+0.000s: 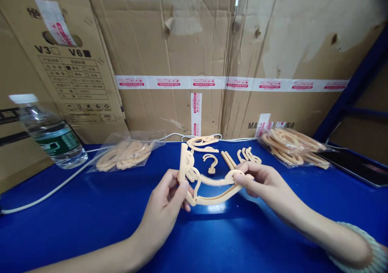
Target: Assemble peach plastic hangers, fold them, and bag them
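A beige plastic folding hanger [216, 199] is held in the air between both hands, its jointed pieces forming a loop. My left hand [169, 200] pinches its left end, where a straight bar [183, 159] stands upright. The fingers of my right hand [257, 180] close on the rounded right end. Just beyond on the table lie a loose hanger hook [211, 164], a few straight bars [228, 159] and several curved hook pieces [250, 155]. Behind them rests another group of beige hanger parts [201, 144]. Some pieces near my left fingers partly overlap the hanger.
Clear bags of beige hanger parts lie at the left [127, 153] and right [294, 143]. A water bottle [56, 137] stands far left, beside a white cable [51, 198]. At right is a dark tablet-like device [357, 168]. Cardboard [169, 54] walls the blue table's [100, 220] back.
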A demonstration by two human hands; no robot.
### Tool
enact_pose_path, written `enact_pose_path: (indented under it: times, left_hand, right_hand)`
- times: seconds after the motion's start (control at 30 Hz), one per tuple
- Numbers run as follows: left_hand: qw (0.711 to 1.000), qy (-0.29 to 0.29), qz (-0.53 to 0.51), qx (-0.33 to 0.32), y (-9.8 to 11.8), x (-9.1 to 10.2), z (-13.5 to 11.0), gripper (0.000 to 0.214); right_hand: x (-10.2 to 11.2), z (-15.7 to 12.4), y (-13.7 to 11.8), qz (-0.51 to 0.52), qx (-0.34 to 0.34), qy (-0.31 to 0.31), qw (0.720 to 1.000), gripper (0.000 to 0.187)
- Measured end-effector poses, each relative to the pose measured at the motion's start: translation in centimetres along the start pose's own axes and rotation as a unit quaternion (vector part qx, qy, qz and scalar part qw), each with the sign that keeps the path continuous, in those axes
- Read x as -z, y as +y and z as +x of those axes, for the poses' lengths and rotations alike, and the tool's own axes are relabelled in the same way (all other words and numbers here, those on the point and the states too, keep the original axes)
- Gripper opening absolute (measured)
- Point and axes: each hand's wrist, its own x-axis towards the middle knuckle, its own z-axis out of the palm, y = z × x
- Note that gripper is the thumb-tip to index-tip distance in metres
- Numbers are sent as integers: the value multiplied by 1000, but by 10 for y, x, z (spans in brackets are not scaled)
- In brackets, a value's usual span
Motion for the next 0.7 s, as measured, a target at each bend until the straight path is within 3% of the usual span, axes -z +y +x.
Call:
enact_pose_path:
  times: [0.2,0.37,0.5,0.6,0.7]
  left_hand:
    - [999,0,36,8,7,0,-3,28]
    - [991,-136,16,4,11,1,-2,32]
    - [959,-258,-84,78,7,5,5,35]
    - [939,-301,-124,112,4,8,11,38]
    - [931,-305,-151,135,4,9,13,39]
  right_hand:
    - [-2,1,8,124,-46,2,991,36]
    - [-9,-2,10,163,-56,-60,983,33]
    - [-12,-4,11,149,-25,-77,985,28]
    - [-13,-5,10,133,10,-87,987,20]
    - [-13,-5,10,106,63,-92,988,13]
